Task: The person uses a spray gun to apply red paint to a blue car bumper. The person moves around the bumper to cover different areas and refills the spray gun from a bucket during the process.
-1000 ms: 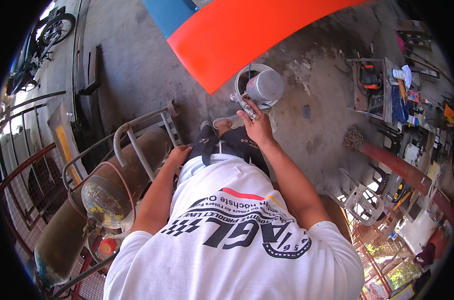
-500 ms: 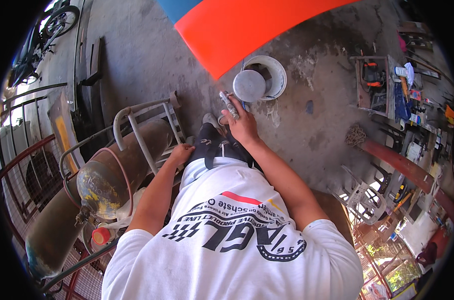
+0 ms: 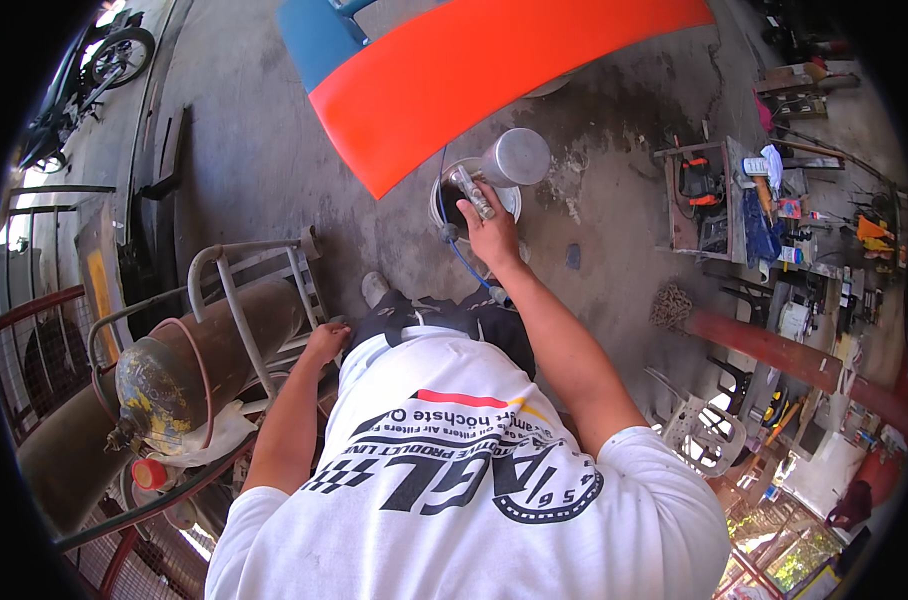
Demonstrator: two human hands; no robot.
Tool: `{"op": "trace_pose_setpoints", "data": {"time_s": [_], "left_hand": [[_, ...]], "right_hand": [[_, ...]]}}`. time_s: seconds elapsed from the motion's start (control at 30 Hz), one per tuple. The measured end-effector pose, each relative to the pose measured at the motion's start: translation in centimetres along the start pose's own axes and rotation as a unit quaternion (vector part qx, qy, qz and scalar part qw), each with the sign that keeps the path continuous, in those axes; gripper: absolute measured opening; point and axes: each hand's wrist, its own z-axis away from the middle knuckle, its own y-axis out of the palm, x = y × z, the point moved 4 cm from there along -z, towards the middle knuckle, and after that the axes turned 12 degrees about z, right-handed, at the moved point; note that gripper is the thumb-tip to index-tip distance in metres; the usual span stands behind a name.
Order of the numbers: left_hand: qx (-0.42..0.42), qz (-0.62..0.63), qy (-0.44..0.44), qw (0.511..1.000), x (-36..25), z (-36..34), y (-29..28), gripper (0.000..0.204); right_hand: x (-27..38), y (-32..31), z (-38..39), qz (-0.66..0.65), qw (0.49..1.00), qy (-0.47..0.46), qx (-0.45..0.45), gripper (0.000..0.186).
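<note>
My right hand (image 3: pixel 492 225) is closed round a metal spray gun (image 3: pixel 470 190) with a silver cup (image 3: pixel 516 156) at its upper right. A blue hose (image 3: pixel 464 262) runs down beside my forearm. The gun is just below a bright orange curved panel (image 3: pixel 494 60), which has a blue part (image 3: pixel 314 40) at its left. Under the gun stands a pale bucket (image 3: pixel 441 208), partly hidden by hand and cup. My left hand (image 3: pixel 326 342) is low beside my dark shorts, fingers curled; what they hold, if anything, is hidden.
Gas cylinders (image 3: pixel 249 315) lie on a metal trolley (image 3: pixel 224 265) at left. A motorcycle (image 3: pixel 114 60) stands upper left. At right are a wooden crate (image 3: pixel 694 200) of tools, a red post (image 3: pixel 764 350), a pale plastic chair (image 3: pixel 704 435) and assorted clutter.
My right hand and gun swung left, then came back slightly right and farther forward. My left hand appears farther left and lower. The whole view has shifted, bringing more blue part into sight.
</note>
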Motion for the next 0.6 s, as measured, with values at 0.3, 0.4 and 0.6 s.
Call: {"op": "trace_pose_setpoints", "data": {"time_s": [0.3,0.4,0.6], "left_hand": [[-0.1,0.131,-0.142,0.976,-4.9,2.1,11.1,0.034],[-0.079,0.133,-0.131,0.979,-8.8,3.5,17.5,0.033],[-0.146,-0.048,0.004,0.988,-16.4,4.2,23.1,0.03]], "right_hand": [[-13.1,-11.2,-11.4,-0.026,0.999,-0.025,-0.021,0.041],[-16.5,-14.5,-16.1,-0.046,0.996,-0.056,-0.046,0.04],[-21.9,-21.3,-23.1,-0.035,0.992,-0.047,-0.109,0.041]]}}
